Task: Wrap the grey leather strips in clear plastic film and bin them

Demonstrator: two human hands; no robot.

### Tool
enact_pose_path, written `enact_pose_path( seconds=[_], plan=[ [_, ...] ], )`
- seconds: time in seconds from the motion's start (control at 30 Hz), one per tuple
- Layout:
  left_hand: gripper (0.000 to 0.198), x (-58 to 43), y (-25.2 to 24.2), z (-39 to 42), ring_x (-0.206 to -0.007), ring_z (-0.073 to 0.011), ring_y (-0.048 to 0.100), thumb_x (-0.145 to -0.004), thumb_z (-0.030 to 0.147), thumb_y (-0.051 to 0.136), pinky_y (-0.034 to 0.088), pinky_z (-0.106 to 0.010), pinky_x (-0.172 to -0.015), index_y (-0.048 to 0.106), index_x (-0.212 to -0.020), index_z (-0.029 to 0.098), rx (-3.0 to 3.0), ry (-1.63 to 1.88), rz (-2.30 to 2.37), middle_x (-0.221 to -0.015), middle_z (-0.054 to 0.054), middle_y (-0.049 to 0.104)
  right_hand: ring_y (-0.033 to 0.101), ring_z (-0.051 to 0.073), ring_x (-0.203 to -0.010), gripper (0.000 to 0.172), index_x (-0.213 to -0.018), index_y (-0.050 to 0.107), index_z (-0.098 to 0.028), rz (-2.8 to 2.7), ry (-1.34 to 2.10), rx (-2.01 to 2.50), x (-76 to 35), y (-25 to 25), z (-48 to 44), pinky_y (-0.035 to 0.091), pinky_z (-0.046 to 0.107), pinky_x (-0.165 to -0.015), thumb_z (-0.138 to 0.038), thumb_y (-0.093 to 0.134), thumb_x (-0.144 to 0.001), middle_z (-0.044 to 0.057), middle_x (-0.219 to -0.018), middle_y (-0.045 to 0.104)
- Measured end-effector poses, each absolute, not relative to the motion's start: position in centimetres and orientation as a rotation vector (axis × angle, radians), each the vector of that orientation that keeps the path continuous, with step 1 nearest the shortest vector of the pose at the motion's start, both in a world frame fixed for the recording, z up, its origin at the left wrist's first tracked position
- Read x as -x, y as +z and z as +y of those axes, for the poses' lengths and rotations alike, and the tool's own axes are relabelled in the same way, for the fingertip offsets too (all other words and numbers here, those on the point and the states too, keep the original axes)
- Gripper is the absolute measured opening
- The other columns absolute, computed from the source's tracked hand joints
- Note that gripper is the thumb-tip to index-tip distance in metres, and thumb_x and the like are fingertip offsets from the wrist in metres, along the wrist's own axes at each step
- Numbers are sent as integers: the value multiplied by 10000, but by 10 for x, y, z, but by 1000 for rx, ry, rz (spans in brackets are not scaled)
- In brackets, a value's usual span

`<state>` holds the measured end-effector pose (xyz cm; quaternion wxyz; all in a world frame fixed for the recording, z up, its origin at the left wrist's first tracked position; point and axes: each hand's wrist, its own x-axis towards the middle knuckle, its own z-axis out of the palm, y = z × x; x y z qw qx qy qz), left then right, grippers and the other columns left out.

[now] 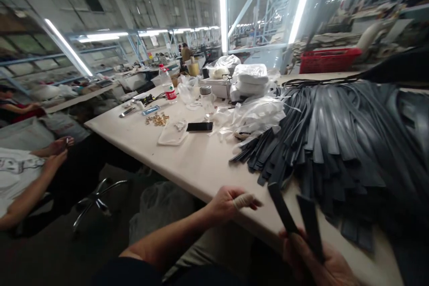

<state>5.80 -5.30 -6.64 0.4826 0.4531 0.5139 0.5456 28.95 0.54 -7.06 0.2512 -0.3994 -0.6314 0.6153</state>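
Note:
My left hand (231,203) is over the front edge of the table (201,161), with a pale cover around one finger. Its fingers are drawn together and slightly blurred; whether anything small is between them is hidden. At lower right, my right hand (315,254) grips two flat black straps (310,221), whose ends stick up apart from each other. Just beyond that hand, a large pile of similar black straps (331,129) covers the right side of the table, with several ends hanging toward the front edge.
On the table are gold-coloured metal pieces (157,119), a shallow tray (170,136), a phone (199,127), a jar (207,100), a red-capped bottle (167,84) and plastic bags (256,114). A seated person (27,174) is at left, near a chair base (97,201). A red basket (330,59) stands behind.

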Motion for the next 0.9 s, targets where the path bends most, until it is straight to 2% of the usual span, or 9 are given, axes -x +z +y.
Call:
enact_pose_path(
  seconds=[0.13, 0.2, 0.27, 0.33, 0.4, 0.5, 0.63, 0.8, 0.9],
  plan=[
    [533, 4, -56, -9, -861, -225, 693, -789, 625, 677, 545, -360, -862, 766, -980, 135, -1214, 1480, 1496, -945, -119, 762, 571, 152, -490, 523, -890, 676, -205, -1454, 1578, 1145, -293, -70, 42, 494, 256, -466, -688, 747, -700, 17, -625, 647],
    [477, 30, -52, 17, -857, -206, 682, -857, 545, 638, 541, -335, -831, 735, -1079, 135, -1440, 1323, 1824, -972, -113, 751, 580, 149, -512, 514, -893, 670, -205, -1340, 1549, 1159, -293, -72, 51, 509, 241, -469, -666, 772, -689, 13, -631, 651],
    [425, 46, -49, 41, -929, -224, 664, -828, 460, 703, 514, -343, -880, 714, -1130, 161, -1620, 1125, 2091, -1057, -114, 726, 590, 152, -528, 510, -895, 674, -199, -1316, 1527, 1170, -292, -73, 53, 516, 234, -471, -653, 782, -688, 19, -637, 660],
    [422, 51, -48, 60, -1007, -254, 636, -752, 407, 784, 474, -357, -941, 720, -1105, 185, -1701, 1019, 2203, -1109, -112, 702, 593, 153, -527, 503, -894, 679, -192, -1341, 1493, 1183, -292, -73, 51, 526, 241, -483, -655, 760, -715, 26, -643, 665],
    [328, 50, -48, 74, -1007, -260, 626, -736, 384, 790, 457, -346, -935, 746, -1001, 196, -1730, 977, 2229, -1052, -99, 706, 591, 153, -519, 501, -900, 681, -187, -1368, 1477, 1186, -292, -74, 49, 532, 251, -493, -658, 738, -741, 29, -651, 666],
    [185, 43, -46, 80, -879, -223, 635, -831, 363, 680, 455, -308, -830, 761, -841, 197, -1729, 971, 2250, -872, -72, 712, 601, 166, -523, 508, -911, 679, -178, -1377, 1489, 1172, -294, -76, 49, 531, 266, -482, -652, 743, -738, 41, -662, 675],
    [276, 31, -41, 62, -708, -150, 598, -902, 399, 581, 426, -252, -683, 759, -858, 193, -1693, 1036, 2241, -734, -16, 695, 599, 171, -536, 492, -909, 680, -177, -1383, 1470, 1147, -293, -78, 49, 527, 271, -488, -639, 736, -753, 46, -667, 679],
    [360, 2, -49, 16, -649, -131, 591, -849, 499, 632, 448, -231, -633, 723, -814, 152, -1466, 1320, 1793, -685, -12, 671, 617, 176, -568, 516, -881, 701, -173, -1451, 1505, 1127, -294, -71, 52, 524, 279, -536, -673, 708, -758, 65, -714, 701],
    [391, -19, -60, -10, -647, -146, 609, -819, 532, 666, 492, -258, -656, 701, -816, 142, -1294, 1364, 1520, -700, -37, 677, 587, 168, -555, 614, -968, 747, -143, -1634, 1667, 1094, -290, -60, 52, 480, 260, -520, -720, 620, -804, 33, -571, 617]
  ],
)
